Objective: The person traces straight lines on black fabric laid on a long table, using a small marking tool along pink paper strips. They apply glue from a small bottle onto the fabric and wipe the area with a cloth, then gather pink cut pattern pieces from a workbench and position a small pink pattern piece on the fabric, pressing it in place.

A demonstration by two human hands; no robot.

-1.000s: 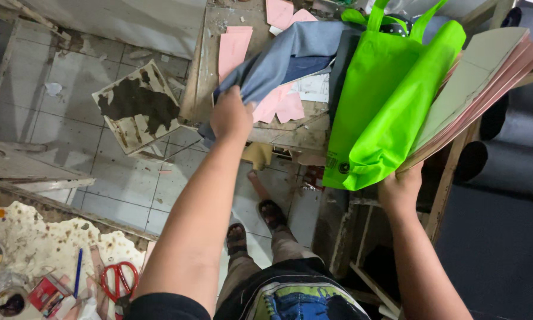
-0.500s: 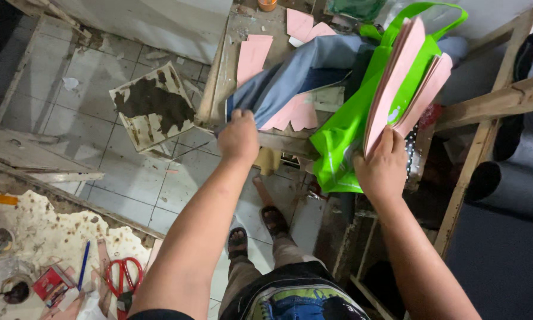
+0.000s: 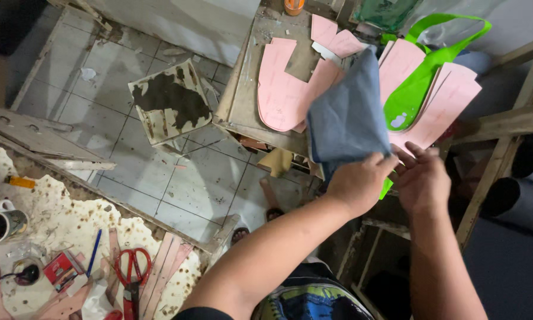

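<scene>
The left hand [image 3: 358, 184] grips the lower edge of a folded piece of blue-grey fabric [image 3: 346, 115], fingers closed on it, holding it up so it hangs over the front edge of the tabletop [image 3: 249, 89]. Just beside it, the right hand [image 3: 423, 178] has its fingers loosely spread and touches the bottom of a stack of pink paper patterns [image 3: 444, 104] that stand in a lime-green tote bag [image 3: 411, 98]; whether it actually grips them cannot be told. The bag lies just right of the fabric, its handle loop arching up toward the wall. On the worn wooden tabletop behind the fabric lie more pink pattern pieces [image 3: 284, 89], flat and overlapping. Left of the tabletop, on the tiled floor [image 3: 106, 118], sits a stained square board [image 3: 169, 101]. Nearer the person at lower left, a glue-spattered work surface [image 3: 71, 219] carries red-handled scissors [image 3: 133, 266], a blue pen [image 3: 93, 252] and a mug [image 3: 3, 224].
</scene>
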